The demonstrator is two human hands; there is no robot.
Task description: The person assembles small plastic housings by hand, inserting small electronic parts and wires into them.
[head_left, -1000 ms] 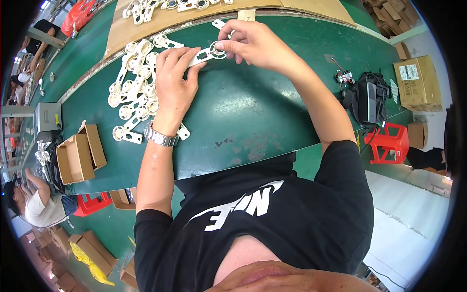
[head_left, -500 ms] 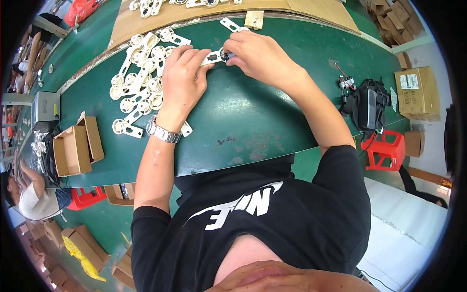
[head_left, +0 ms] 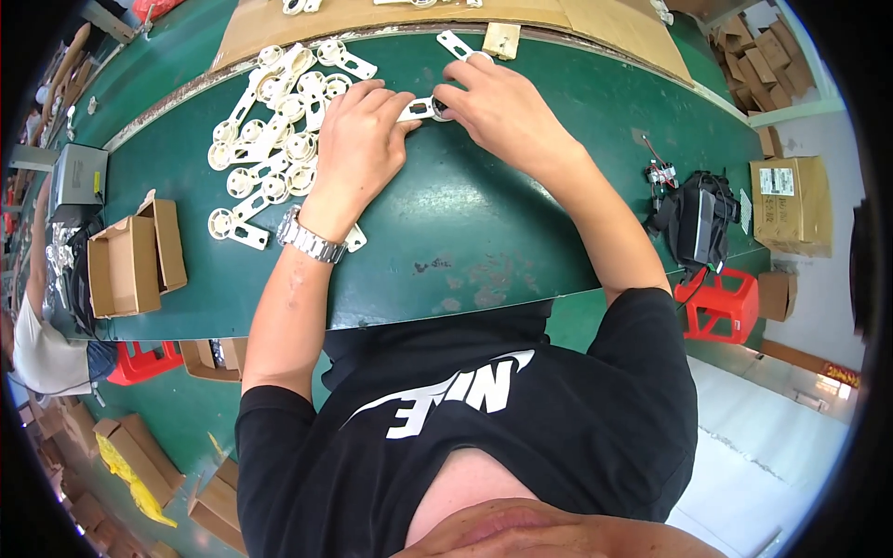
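Between my two hands is a white plastic arm-shaped part (head_left: pixel 416 110) with a slotted flat end and a round end. My left hand (head_left: pixel 361 139) is closed on its flat end, a steel watch on that wrist. At the round end my right hand (head_left: pixel 502 104) is closed, its fingertips against a small dark piece (head_left: pixel 440 107) mostly hidden by them. I cannot make out what that piece is. Beside my left hand lies a loose pile of similar white parts (head_left: pixel 270 139). One more white part (head_left: pixel 454 43) lies just beyond my right hand.
A small wooden block (head_left: pixel 501 41) and a cardboard sheet (head_left: pixel 391 26) lie along the far side. An open cardboard box (head_left: pixel 123 270) stands at the left, a black bag (head_left: pixel 704 228) at the right. A person in a light top (head_left: pixel 46 358) is at the far left.
The view has shifted slightly. My right fingers have moved a little over the round end, and the dark piece shows differently there. My left hand keeps its hold on the white part.
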